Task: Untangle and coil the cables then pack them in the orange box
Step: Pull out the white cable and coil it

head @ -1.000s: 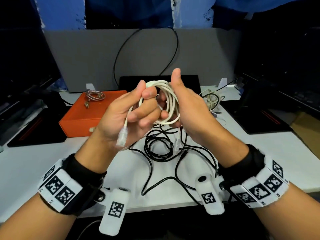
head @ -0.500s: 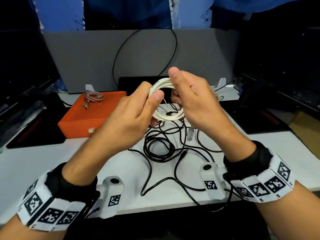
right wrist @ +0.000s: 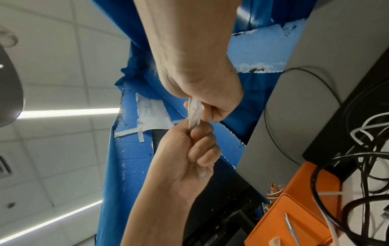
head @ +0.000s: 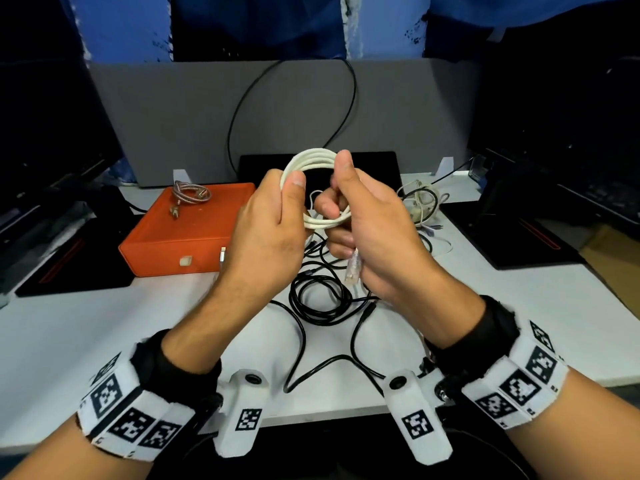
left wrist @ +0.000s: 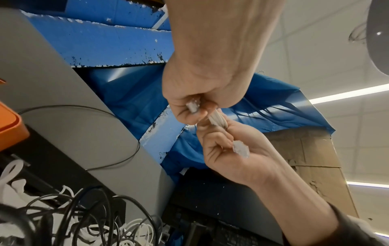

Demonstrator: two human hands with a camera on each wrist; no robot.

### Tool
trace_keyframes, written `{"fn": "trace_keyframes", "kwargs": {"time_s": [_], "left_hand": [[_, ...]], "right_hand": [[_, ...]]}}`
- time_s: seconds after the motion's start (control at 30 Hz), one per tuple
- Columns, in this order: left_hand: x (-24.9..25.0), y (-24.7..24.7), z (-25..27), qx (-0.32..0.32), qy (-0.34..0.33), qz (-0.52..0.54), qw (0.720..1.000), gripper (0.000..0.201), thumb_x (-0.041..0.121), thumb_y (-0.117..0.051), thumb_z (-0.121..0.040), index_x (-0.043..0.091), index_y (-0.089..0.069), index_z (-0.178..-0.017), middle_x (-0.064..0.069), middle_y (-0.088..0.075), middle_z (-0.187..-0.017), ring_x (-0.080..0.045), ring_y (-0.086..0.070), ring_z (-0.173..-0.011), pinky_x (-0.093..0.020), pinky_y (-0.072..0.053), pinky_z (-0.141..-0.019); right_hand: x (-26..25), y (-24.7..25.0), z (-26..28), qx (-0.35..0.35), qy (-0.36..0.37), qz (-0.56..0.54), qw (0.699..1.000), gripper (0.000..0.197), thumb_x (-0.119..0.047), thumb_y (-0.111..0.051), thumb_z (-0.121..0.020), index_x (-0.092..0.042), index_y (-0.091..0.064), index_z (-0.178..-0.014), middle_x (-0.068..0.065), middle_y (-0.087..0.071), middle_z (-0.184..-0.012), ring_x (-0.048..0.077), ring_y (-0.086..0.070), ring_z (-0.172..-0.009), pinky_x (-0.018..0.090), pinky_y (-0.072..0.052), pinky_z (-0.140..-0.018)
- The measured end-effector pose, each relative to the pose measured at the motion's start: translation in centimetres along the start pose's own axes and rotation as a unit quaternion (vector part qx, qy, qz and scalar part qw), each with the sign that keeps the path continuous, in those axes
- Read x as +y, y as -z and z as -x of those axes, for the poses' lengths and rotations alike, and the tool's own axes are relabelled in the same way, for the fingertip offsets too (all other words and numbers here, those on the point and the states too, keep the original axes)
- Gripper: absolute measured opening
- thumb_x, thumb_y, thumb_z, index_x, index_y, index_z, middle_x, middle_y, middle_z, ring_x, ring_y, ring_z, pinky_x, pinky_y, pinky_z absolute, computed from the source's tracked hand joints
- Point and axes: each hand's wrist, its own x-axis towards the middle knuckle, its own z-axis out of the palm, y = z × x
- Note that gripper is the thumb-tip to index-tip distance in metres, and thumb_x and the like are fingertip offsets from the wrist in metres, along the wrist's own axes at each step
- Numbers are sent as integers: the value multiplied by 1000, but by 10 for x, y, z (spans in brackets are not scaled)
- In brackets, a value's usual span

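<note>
A white cable (head: 311, 157) is wound into a small coil and held up over the table's middle. My left hand (head: 291, 188) pinches the coil's left side, back of the hand up. My right hand (head: 332, 209) grips the right side with curled fingers, and a clear plug (head: 353, 268) hangs below its palm. The left wrist view shows the left hand (left wrist: 189, 108) and right hand (left wrist: 221, 143) meeting on the strands, with a plug (left wrist: 241, 149) by the right palm. The orange box (head: 194, 233) sits closed at the left, a braided cable (head: 188, 197) coiled on its lid.
Tangled black cables (head: 322, 299) lie on the white table (head: 104, 341) under my hands. A white and black cable bunch (head: 420, 202) sits at the back right. A grey partition (head: 173, 116) stands behind. Dark pads flank both sides.
My left hand turned from palm up to palm down on the coil. My right hand went from an open palm to curled round the coil, with a plug now hanging below it.
</note>
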Motion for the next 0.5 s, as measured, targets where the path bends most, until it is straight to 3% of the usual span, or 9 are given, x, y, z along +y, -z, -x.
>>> {"fn": "trace_keyframes", "kwargs": {"time_s": [0.13, 0.23, 0.27, 0.33, 0.4, 0.5], "left_hand": [[-2, 7, -5, -87, 22, 76, 993, 41, 45, -39, -109, 8, -54, -99, 7, -48, -64, -5, -42, -49, -17, -34, -47], [-9, 22, -14, -165, 78, 133, 974, 44, 57, -47, -101, 15, -55, -92, 9, -43, -61, -9, -35, -46, -28, -31, -47], [-9, 27, -18, -168, 100, 156, 968, 39, 54, -48, -102, 18, -57, -88, 7, -42, -61, -13, -31, -47, -28, -26, -47], [-7, 38, -24, -153, 135, 214, 955, 29, 30, -46, -107, 17, -61, -86, 3, -42, -59, -16, -29, -49, -24, -22, -45], [-7, 49, -28, -159, 123, 225, 953, 26, 10, -46, -103, 11, -66, -87, -4, -51, -63, -22, -42, -53, -22, -31, -43], [-9, 64, -28, -250, 65, 219, 941, 15, 11, -56, -99, 8, -70, -100, -11, -68, -84, -26, -63, -76, -31, -50, -62]], "right_hand": [[-6, 8, -5, -5, 19, 87, 996, 34, -45, -40, -110, -17, -55, -97, -4, -45, -64, 8, -27, -44, 24, -23, -43], [-13, 19, -11, 5, 51, 212, 976, 36, -46, -41, -110, -17, -53, -92, -5, -49, -63, 10, -33, -45, 28, -29, -46], [-15, 22, -12, 6, 62, 247, 967, 37, -47, -41, -110, -18, -51, -88, -5, -50, -63, 10, -35, -46, 30, -31, -48], [-19, 28, -13, 10, 74, 303, 950, 37, -48, -42, -109, -23, -46, -82, -3, -52, -64, 7, -38, -45, 29, -33, -50], [-22, 31, -12, 17, 81, 350, 933, 37, -47, -42, -109, -23, -44, -81, 0, -52, -66, 3, -40, -41, 19, -33, -46], [-23, 30, -11, 19, 86, 402, 912, 35, -46, -41, -109, -22, -45, -83, -3, -55, -66, 2, -44, -41, 17, -34, -48]]}}
